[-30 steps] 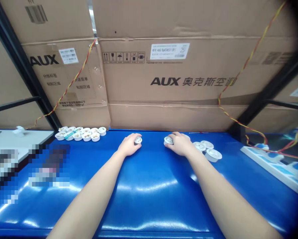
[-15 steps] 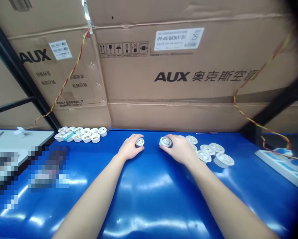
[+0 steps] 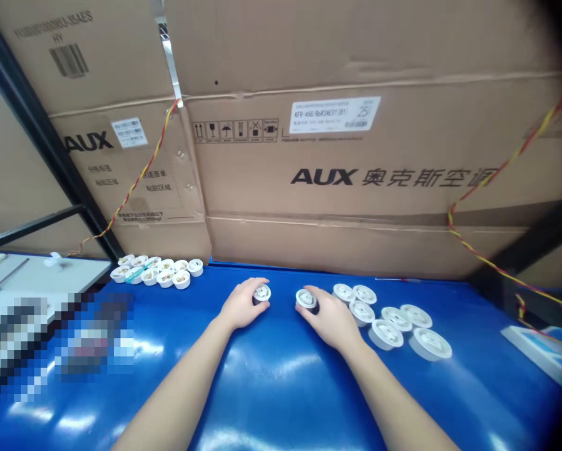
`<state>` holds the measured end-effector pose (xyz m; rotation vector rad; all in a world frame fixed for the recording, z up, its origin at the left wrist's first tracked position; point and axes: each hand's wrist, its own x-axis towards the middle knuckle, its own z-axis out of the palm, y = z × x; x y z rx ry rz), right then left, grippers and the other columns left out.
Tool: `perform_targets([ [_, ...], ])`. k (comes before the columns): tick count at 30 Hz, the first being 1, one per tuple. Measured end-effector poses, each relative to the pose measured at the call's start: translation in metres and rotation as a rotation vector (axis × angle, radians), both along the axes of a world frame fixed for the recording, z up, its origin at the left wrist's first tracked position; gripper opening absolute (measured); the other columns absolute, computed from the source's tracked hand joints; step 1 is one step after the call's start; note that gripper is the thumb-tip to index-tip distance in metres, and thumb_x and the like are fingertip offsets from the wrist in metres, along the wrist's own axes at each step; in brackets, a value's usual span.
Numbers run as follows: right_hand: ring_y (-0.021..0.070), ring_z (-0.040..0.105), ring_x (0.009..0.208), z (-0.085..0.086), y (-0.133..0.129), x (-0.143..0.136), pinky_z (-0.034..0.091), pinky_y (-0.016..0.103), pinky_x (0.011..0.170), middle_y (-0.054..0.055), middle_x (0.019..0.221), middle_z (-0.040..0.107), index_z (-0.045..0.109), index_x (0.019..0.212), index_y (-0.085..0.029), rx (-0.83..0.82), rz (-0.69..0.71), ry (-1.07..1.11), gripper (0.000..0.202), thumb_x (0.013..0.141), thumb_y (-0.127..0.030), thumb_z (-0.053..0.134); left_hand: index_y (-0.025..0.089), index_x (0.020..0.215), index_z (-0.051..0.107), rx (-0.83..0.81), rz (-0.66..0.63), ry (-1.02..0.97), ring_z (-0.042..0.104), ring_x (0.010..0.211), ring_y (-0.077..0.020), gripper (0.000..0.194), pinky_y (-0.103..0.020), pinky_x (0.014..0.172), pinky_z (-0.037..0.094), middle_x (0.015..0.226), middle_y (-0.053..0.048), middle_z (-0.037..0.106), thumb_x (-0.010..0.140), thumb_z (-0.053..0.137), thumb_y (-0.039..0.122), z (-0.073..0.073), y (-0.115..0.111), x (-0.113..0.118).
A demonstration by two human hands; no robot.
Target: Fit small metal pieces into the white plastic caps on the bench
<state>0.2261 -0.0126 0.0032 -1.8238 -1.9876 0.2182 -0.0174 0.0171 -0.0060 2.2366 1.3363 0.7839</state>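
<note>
Near the middle of the blue table [image 3: 271, 388], my left hand [image 3: 241, 303] has its thumb and fingers closed around a small round white piece [image 3: 262, 292]. To its right, my right hand [image 3: 330, 314] grips a second round white piece [image 3: 306, 299] at its left side. The two pieces are apart, both with their upper faces showing. Several round white pieces of differing sizes [image 3: 386, 334] lie just right of my right hand. At the back left, several small white round cups [image 3: 166, 277] stand in close rows, with a teal strip across some of them.
Large cardboard boxes [image 3: 356, 232] stand behind the table. Black frame bars [image 3: 41, 125] rise at both sides, with twisted red-yellow wires [image 3: 143, 173] hanging. A light board [image 3: 74, 274] lies at left, a white and blue object [image 3: 544, 351] at right.
The view has tilted upward, so the boxes and table appear lower. My right hand and its piece have shifted slightly left, and more white pieces show beside it. Both hands keep their holds.
</note>
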Motion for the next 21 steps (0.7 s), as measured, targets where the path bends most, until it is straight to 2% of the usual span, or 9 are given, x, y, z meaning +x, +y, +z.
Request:
perform_targets([
  [4,0.0299,0.062,0.115,-0.003,0.000,0.000,0.048,0.040,0.093,0.007,0.129,0.064,0.052,0.136,-0.025,-0.022,-0.011,0.056,0.055,0.086,-0.047,0.058,0.027,0.131,0.055,-0.021,0.013,-0.010,0.050,0.129,-0.0259,0.051,-0.042,0.113,0.036,0.137,-0.004,0.059,0.081,0.065,0.033,-0.002,0.000,0.000],
  [9,0.0291,0.065,0.109,-0.003,-0.001,-0.001,0.050,0.038,0.087,0.004,0.121,0.068,0.058,0.125,-0.028,-0.010,0.000,0.112,0.044,0.085,-0.046,0.060,0.028,0.129,0.057,-0.032,0.018,-0.030,0.052,0.127,-0.0259,0.048,-0.042,0.111,0.037,0.135,-0.003,0.060,0.082,0.065,0.032,0.000,-0.001,0.000],
  [12,0.0283,0.065,0.107,-0.006,0.000,0.000,0.050,0.037,0.086,0.004,0.120,0.068,0.059,0.122,-0.030,0.002,0.009,0.137,0.042,0.084,-0.046,0.060,0.029,0.140,0.044,-0.068,0.040,-0.045,0.056,0.121,-0.0269,0.064,-0.043,0.106,0.041,0.131,-0.004,0.063,0.080,0.067,0.035,0.002,-0.002,-0.001],
  [16,0.0280,0.064,0.105,-0.011,0.002,0.003,0.049,0.038,0.087,0.006,0.112,0.069,0.058,0.126,-0.029,0.010,0.011,0.146,0.047,0.083,-0.046,0.063,0.027,0.123,0.058,-0.054,0.043,-0.035,0.057,0.118,-0.0273,0.046,-0.043,0.105,0.042,0.125,-0.005,0.065,0.079,0.068,0.036,0.002,-0.003,-0.001],
  [21,0.0272,0.062,0.109,-0.014,0.011,0.003,0.047,0.039,0.094,0.007,0.113,0.068,0.058,0.126,-0.026,0.018,0.080,0.187,0.048,0.082,-0.042,0.065,0.026,0.127,0.058,-0.085,0.001,-0.059,0.052,0.127,-0.0262,0.049,-0.041,0.111,0.038,0.136,-0.005,0.059,0.080,0.066,0.034,0.004,-0.001,-0.004],
])
